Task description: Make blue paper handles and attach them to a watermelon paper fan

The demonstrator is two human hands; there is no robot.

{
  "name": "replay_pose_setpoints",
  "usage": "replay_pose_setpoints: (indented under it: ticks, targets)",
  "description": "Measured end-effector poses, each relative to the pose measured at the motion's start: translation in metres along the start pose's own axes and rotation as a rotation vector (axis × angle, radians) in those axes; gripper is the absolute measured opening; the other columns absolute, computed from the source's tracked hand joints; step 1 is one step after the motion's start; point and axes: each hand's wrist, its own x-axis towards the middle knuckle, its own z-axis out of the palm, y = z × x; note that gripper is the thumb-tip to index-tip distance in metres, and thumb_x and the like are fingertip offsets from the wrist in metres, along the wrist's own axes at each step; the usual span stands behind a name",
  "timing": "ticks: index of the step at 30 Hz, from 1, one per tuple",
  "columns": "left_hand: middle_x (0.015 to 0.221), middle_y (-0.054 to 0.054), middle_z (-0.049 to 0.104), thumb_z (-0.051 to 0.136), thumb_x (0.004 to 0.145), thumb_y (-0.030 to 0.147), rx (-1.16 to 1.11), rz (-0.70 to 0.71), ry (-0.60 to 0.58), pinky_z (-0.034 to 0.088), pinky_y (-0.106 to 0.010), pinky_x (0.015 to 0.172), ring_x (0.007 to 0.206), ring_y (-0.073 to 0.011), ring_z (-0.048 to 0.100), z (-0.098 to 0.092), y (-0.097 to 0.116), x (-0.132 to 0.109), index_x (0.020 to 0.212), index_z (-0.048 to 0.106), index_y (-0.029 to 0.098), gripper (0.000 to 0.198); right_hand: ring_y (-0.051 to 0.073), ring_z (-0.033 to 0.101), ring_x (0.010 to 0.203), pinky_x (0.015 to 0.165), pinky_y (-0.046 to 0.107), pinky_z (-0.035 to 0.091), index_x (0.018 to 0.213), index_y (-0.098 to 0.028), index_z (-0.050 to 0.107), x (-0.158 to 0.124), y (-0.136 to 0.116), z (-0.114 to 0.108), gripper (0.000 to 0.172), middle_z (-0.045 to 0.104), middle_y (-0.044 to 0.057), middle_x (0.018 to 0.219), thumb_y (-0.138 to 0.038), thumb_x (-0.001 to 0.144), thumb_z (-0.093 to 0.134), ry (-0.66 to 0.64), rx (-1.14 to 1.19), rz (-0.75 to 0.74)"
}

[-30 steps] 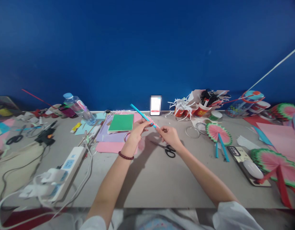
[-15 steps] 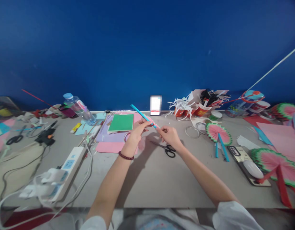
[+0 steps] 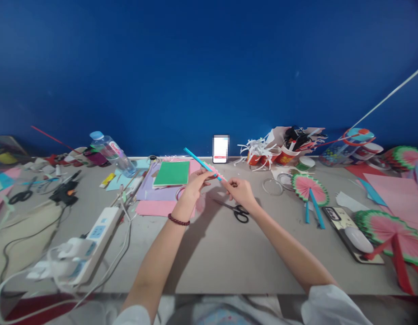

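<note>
Both my hands are raised over the middle of the grey table (image 3: 215, 253). My left hand (image 3: 195, 185) pinches a thin blue stick (image 3: 199, 161) that slants up and to the left. My right hand (image 3: 241, 192) has its fingers closed on the stick's lower right end, where something pink shows. Black scissors (image 3: 238, 211) lie on the table just under my right hand. A stack of pink, purple and green paper (image 3: 171, 174) lies behind my left hand.
A power strip (image 3: 93, 237) with cables sits at the left, a water bottle (image 3: 112, 151) and a glue gun (image 3: 64, 192) beyond it. A phone (image 3: 220, 149) stands against the blue wall. Watermelon paper fans (image 3: 310, 187) and red cups (image 3: 283, 155) fill the right side.
</note>
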Motion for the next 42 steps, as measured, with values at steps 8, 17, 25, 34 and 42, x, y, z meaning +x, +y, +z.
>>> replay_pose_setpoints:
  ticks: [8, 17, 25, 34, 42]
  targets:
    - [0.075, -0.005, 0.07, 0.076, 0.058, 0.03, -0.014, -0.013, -0.026, 0.042, -0.026, 0.066, 0.081, -0.0199, 0.066, -0.001, -0.003, 0.003, 0.065, 0.067, 0.019, 0.016, 0.012, 0.054, 0.035, 0.037, 0.02, 0.036, 0.058, -0.018, 0.057, 0.001, 0.001, -0.001, 0.042, 0.061, 0.0, 0.049, -0.057, 0.075, 0.057, -0.001, -0.014, 0.004]
    - [0.074, -0.004, 0.07, 0.076, 0.057, 0.026, -0.017, -0.013, -0.027, 0.039, -0.024, 0.06, 0.079, -0.0181, 0.065, 0.001, -0.007, 0.005, 0.062, 0.066, 0.019, 0.013, 0.011, 0.051, 0.035, 0.038, 0.021, 0.037, 0.054, -0.019, 0.054, 0.001, 0.0, -0.001, 0.043, 0.056, -0.001, 0.043, -0.057, 0.075, 0.056, 0.034, -0.056, -0.021]
    - [0.078, -0.005, 0.07, 0.075, 0.059, 0.024, 0.011, -0.016, -0.014, 0.04, -0.025, 0.061, 0.085, -0.0195, 0.064, 0.005, -0.005, 0.0, 0.064, 0.067, 0.019, 0.011, 0.011, 0.049, 0.034, 0.04, 0.022, 0.037, 0.051, -0.019, 0.052, 0.001, 0.001, -0.001, 0.05, 0.054, -0.002, 0.042, -0.064, 0.072, 0.056, 0.067, -0.059, -0.001]
    - [0.078, -0.004, 0.068, 0.076, 0.058, 0.027, -0.035, 0.021, -0.024, 0.044, -0.026, 0.066, 0.084, -0.0181, 0.063, 0.007, -0.012, 0.004, 0.067, 0.066, 0.019, 0.016, 0.012, 0.053, 0.043, 0.045, 0.021, 0.038, 0.056, -0.018, 0.056, 0.005, 0.007, -0.002, 0.045, 0.058, -0.001, 0.047, -0.058, 0.077, 0.053, 0.106, -0.164, -0.1]
    - [0.078, 0.0, 0.065, 0.079, 0.055, 0.026, -0.324, 0.088, -0.058, 0.047, -0.033, 0.083, 0.084, -0.0157, 0.062, 0.012, -0.021, 0.012, 0.073, 0.058, 0.02, 0.028, 0.016, 0.061, 0.057, 0.055, 0.023, 0.045, 0.073, -0.02, 0.064, 0.007, 0.011, -0.002, 0.03, 0.067, 0.002, 0.063, -0.046, 0.081, 0.051, 0.089, -0.168, -0.162]
